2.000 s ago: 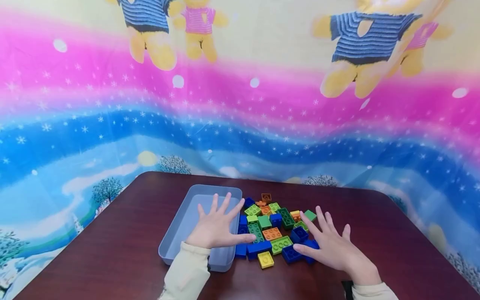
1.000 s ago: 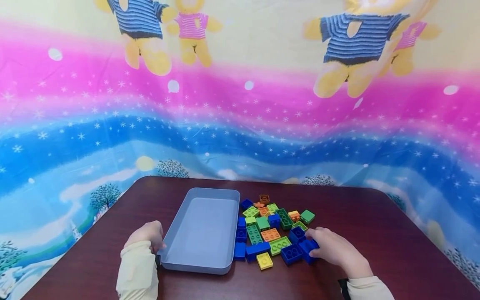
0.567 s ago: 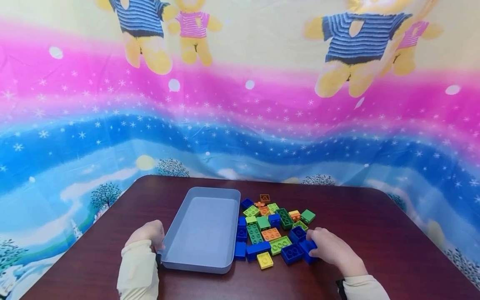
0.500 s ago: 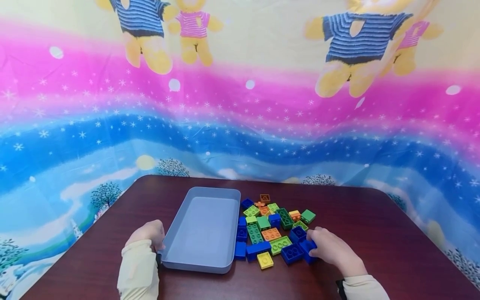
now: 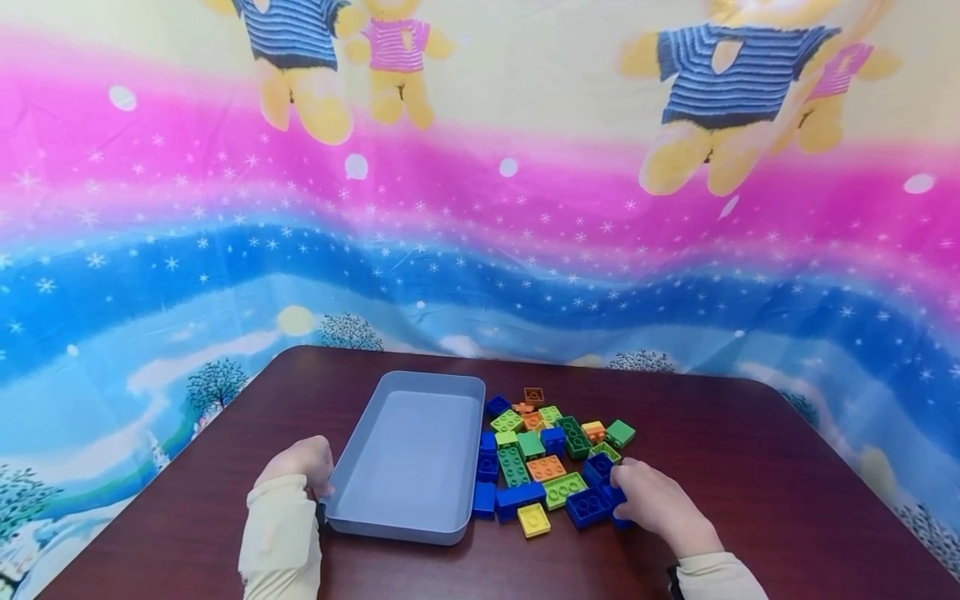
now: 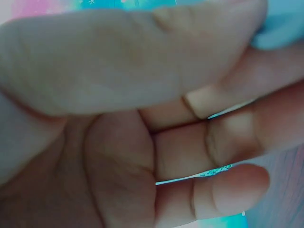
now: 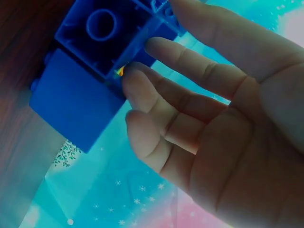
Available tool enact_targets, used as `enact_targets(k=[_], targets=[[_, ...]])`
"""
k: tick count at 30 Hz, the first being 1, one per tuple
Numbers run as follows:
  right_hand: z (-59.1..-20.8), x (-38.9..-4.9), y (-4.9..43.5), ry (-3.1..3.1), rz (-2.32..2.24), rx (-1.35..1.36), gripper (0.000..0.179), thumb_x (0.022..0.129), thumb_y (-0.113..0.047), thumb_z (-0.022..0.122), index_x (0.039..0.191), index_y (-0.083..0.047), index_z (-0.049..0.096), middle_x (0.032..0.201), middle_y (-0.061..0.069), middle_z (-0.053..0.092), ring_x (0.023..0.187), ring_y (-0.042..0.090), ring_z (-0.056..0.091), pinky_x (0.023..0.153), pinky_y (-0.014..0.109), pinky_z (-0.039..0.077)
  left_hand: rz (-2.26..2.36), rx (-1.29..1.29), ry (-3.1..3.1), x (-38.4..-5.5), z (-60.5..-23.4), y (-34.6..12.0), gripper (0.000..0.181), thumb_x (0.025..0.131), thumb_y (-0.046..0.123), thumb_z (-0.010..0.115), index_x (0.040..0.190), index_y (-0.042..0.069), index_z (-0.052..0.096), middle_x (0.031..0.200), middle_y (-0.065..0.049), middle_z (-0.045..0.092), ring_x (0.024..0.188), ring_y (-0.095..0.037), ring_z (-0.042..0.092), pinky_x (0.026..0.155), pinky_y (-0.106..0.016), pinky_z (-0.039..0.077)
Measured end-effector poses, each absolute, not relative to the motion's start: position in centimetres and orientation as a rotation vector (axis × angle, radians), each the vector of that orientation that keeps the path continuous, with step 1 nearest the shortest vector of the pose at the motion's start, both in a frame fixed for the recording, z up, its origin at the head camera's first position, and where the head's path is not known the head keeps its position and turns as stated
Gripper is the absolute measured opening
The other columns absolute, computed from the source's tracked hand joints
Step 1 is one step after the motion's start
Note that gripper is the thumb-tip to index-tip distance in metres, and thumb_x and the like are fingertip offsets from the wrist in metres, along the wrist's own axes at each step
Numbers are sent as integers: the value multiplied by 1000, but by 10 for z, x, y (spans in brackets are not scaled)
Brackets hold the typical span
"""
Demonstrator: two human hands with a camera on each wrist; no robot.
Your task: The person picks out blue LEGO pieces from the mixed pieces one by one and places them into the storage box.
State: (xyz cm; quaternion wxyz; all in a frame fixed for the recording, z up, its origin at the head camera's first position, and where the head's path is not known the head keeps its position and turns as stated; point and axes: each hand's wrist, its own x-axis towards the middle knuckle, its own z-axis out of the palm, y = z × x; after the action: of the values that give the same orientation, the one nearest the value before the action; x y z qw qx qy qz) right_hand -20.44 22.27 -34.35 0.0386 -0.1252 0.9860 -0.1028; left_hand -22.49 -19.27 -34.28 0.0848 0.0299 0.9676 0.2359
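At the left side of the grey-blue tray (image 5: pixel 405 530), my left hand (image 5: pixel 296 467) pinches its rim. In the left wrist view, the thumb (image 6: pixel 128 57) lies over the index finger, and a sliver of the tray rim (image 6: pixel 282 32) shows at their tips. My right hand (image 5: pixel 660 504) is at the near right corner of the brick pile, thumb and index finger about the end of a blue building brick (image 5: pixel 618 523). In the right wrist view, its fingertips (image 7: pixel 140 88) are against the blue bricks, one of them (image 7: pixel 76 97) smooth-sided. The hand partly hides the bricks.
Several loose bricks lie right of the tray: a yellow one (image 5: pixel 533 521) in front, an orange one (image 5: pixel 546 468) mid-pile, a green one (image 5: pixel 620 433) at the far right. The brown tabletop (image 5: pixel 757 467) meets a printed curtain (image 5: pixel 480 208) behind.
Both hands were spread over the tray and bricks. The left moved down to the tray's left side, the right down to the blue bricks. Lately the right thumb covers more of the brick.
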Motion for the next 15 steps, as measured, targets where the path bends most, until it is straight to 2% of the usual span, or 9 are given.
enact_targets(k=[8, 15], targets=[[-347, -204, 222, 3039, -248, -378, 25, 66, -3, 76, 85, -3, 59, 77, 6, 52, 68, 19, 52, 59, 36, 46, 677, 78, 2880, -224, -340, -191, 42, 72, -9, 64, 47, 12, 37, 46, 1, 31, 41, -12, 32, 44, -24, 34], [-350, -207, 221, 3006, -299, -334, 24, 70, 1, 72, 89, -1, 57, 80, 7, 58, 69, 20, 56, 60, 37, 48, 658, 86, 2883, -225, -342, -192, 42, 71, -9, 65, 47, 12, 38, 46, 1, 31, 41, -12, 32, 44, -23, 33]])
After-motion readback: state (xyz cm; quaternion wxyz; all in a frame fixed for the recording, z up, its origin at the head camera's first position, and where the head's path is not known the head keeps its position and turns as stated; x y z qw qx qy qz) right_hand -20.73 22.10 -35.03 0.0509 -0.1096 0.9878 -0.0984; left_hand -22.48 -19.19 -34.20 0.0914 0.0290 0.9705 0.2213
